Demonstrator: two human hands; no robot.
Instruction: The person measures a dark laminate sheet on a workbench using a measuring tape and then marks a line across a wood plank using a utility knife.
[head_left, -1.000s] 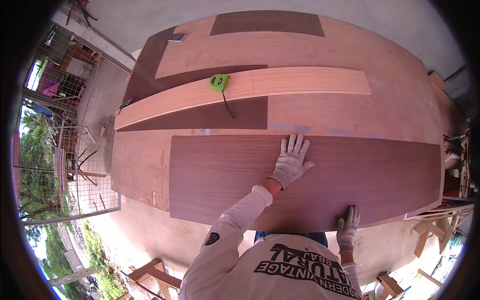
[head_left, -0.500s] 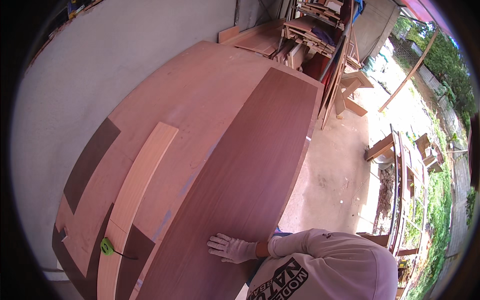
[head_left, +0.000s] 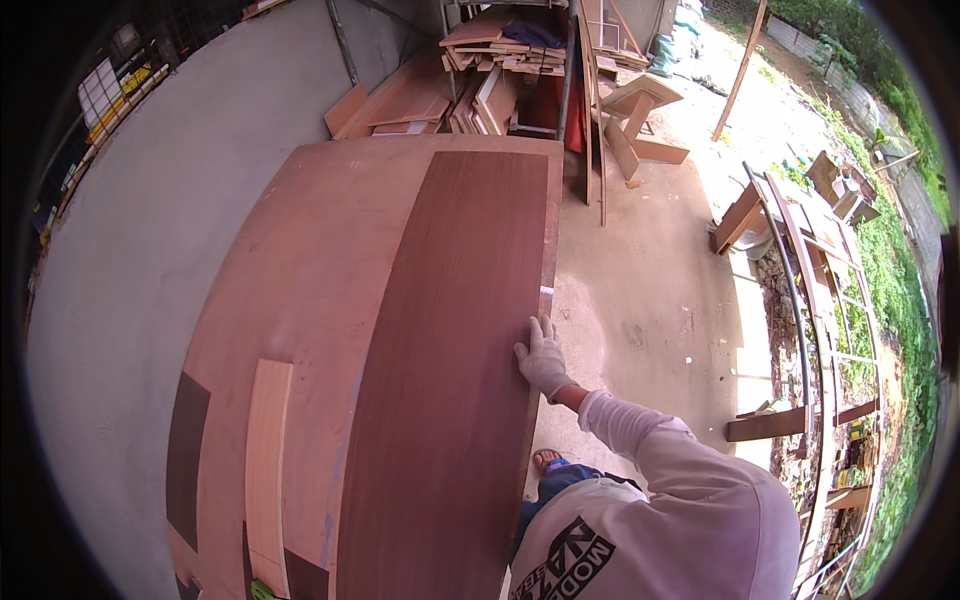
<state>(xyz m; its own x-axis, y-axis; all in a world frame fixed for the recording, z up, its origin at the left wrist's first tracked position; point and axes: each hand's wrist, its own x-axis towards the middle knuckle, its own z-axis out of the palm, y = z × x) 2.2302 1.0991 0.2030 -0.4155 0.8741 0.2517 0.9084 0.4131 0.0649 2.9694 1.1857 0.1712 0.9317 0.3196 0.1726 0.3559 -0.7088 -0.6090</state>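
Note:
My right hand [head_left: 543, 355], in a pale glove, rests open at the right edge of a long dark brown wood-grain panel [head_left: 440, 300], thumb toward the panel's face. The panel lies lengthwise on a large pinkish plywood board [head_left: 250, 260]. Left of it lie a narrow light wooden strip [head_left: 268, 460] and dark flat pieces [head_left: 188, 460]. Part of a green tape measure [head_left: 262, 591] shows at the lower edge, on the strip. My left hand is out of view, and my torso and right arm fill the lower right.
A metal rack [head_left: 505, 50] with stacked boards stands beyond the far end, with leaning panels [head_left: 590, 120] and wooden offcuts [head_left: 640, 130] beside it. A long frame [head_left: 795, 230] runs along the right near greenery. A pale concrete surface [head_left: 105, 300] lies left. My sandaled foot [head_left: 548, 460] shows below the panel.
The view has swung right to look along the panel's length. My right hand has moved farther along to the panel's edge. My left hand has left view.

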